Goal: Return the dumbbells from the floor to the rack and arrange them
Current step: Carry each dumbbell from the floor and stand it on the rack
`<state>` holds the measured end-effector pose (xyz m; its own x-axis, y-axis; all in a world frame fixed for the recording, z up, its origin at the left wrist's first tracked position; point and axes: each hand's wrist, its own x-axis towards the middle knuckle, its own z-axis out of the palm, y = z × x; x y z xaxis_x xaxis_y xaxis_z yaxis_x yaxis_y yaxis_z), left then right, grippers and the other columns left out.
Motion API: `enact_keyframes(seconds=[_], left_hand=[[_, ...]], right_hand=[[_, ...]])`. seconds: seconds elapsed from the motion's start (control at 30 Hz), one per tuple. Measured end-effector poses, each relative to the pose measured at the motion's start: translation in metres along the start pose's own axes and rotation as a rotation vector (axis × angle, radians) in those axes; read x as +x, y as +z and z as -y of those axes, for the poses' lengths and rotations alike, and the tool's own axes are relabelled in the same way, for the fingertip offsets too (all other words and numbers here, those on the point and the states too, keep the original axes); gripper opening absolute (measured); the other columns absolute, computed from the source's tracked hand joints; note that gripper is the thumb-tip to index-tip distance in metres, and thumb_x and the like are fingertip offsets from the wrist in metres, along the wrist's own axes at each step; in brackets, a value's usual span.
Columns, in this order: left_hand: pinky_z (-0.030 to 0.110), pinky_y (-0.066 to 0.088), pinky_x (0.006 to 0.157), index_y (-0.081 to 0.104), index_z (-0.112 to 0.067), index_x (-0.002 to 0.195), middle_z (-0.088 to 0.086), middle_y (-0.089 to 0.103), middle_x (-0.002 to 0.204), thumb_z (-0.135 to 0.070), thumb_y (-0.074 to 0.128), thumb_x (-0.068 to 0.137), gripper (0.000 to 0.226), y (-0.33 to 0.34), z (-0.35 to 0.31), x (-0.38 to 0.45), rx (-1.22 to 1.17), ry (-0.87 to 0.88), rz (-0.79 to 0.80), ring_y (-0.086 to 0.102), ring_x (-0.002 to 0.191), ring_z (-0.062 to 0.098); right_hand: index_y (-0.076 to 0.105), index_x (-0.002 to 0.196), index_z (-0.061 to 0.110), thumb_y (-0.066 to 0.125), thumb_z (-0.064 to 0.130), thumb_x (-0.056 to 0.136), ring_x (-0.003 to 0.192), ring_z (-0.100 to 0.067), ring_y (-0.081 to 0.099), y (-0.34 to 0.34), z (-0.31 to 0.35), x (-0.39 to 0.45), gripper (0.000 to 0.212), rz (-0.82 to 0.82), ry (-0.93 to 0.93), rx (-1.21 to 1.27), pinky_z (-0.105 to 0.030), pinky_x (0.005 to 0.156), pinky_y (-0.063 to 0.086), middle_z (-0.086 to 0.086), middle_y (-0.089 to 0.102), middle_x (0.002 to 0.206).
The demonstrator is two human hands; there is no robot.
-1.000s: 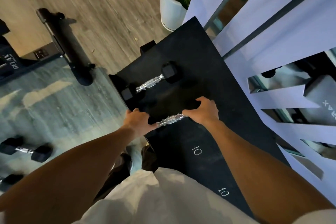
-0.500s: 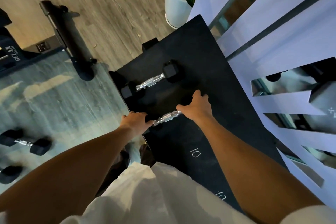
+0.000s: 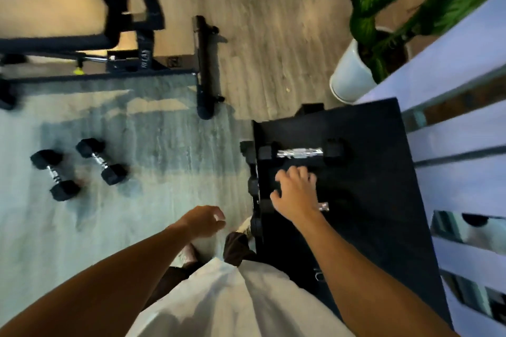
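The black rack (image 3: 375, 178) stands at my right. One black hex dumbbell with a chrome handle (image 3: 301, 152) lies across its top shelf. A second dumbbell (image 3: 323, 206) lies nearer me, mostly hidden under my right hand (image 3: 295, 195), which hovers over it with fingers spread. My left hand (image 3: 204, 220) is off the rack, over the floor, loosely curled and holding nothing. Two more dumbbells lie on the grey mat at left, one (image 3: 101, 161) beside the other (image 3: 56, 175).
A black bench frame (image 3: 204, 68) crosses the floor ahead. A white pot with a green plant (image 3: 349, 76) stands past the rack. A white slatted wall (image 3: 462, 131) runs along the right. My feet (image 3: 241, 230) are by the rack's edge.
Both hands have let go of the second dumbbell on the rack. My left hand pulled back off the rack, the right hand lifted open. My view swung left, showing both floor dumbbells.
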<state>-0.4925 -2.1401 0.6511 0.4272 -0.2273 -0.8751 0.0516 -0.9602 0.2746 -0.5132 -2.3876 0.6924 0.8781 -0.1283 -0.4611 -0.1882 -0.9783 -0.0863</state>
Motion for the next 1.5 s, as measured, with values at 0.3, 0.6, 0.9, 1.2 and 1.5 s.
enact_keyframes(seconds=[0.3, 0.6, 0.9, 1.2, 1.5], left_hand=[[0.026, 0.049, 0.091, 0.068, -0.032, 0.119, 0.0, 0.074, 0.116, -0.042, 0.059, 0.097, 0.026, 0.002, 0.188, -0.103, -0.412, -0.207, -0.244, 0.067, 0.109, 0.018], [0.021, 0.045, 0.078, 0.065, -0.036, 0.107, -0.008, 0.069, 0.109, -0.045, 0.06, 0.095, 0.016, 0.073, 0.395, -0.211, -0.9, -0.321, -0.365, 0.066, 0.098, 0.012], [0.026, 0.049, 0.094, 0.07, -0.025, 0.118, 0.0, 0.071, 0.122, -0.039, 0.062, 0.095, 0.028, 0.121, 0.555, -0.299, -1.286, -0.469, -0.597, 0.066, 0.111, 0.017], [0.024, 0.05, 0.087, 0.069, -0.028, 0.109, -0.003, 0.072, 0.109, -0.041, 0.064, 0.095, 0.021, 0.179, 0.731, -0.376, -1.722, -0.743, -0.761, 0.068, 0.099, 0.014], [0.026, 0.05, 0.081, 0.072, -0.019, 0.11, 0.005, 0.075, 0.104, -0.033, 0.064, 0.095, 0.022, 0.206, 0.879, -0.448, -2.009, -0.932, -0.924, 0.068, 0.089, 0.02]], right_hand=[[0.061, 0.12, 0.026, 0.06, 0.039, 0.094, 0.122, -0.025, 0.059, 0.021, 0.19, -0.011, 0.03, 0.384, -0.283, -0.087, -0.037, 0.1, 0.04, 0.001, 0.067, 0.126], [0.058, 0.098, 0.026, 0.056, 0.035, 0.095, 0.116, -0.025, 0.059, 0.049, 0.422, -0.066, 0.009, 0.537, -0.398, -0.192, -0.034, 0.096, 0.05, -0.004, 0.066, 0.124], [0.065, 0.088, 0.028, 0.059, 0.029, 0.091, 0.104, -0.026, 0.066, 0.105, 0.686, -0.14, 0.006, 0.584, -0.765, -0.395, -0.034, 0.093, 0.053, -0.007, 0.074, 0.108], [0.059, 0.078, 0.027, 0.052, 0.026, 0.09, 0.104, -0.026, 0.068, 0.192, 0.96, -0.218, 0.014, 0.671, -1.168, -0.727, -0.025, 0.069, 0.044, 0.001, 0.074, 0.098], [0.071, 0.1, 0.027, 0.062, 0.034, 0.09, 0.107, -0.022, 0.065, 0.247, 1.195, -0.326, 0.015, 0.689, -1.498, -0.983, -0.025, 0.077, 0.043, -0.002, 0.073, 0.112]])
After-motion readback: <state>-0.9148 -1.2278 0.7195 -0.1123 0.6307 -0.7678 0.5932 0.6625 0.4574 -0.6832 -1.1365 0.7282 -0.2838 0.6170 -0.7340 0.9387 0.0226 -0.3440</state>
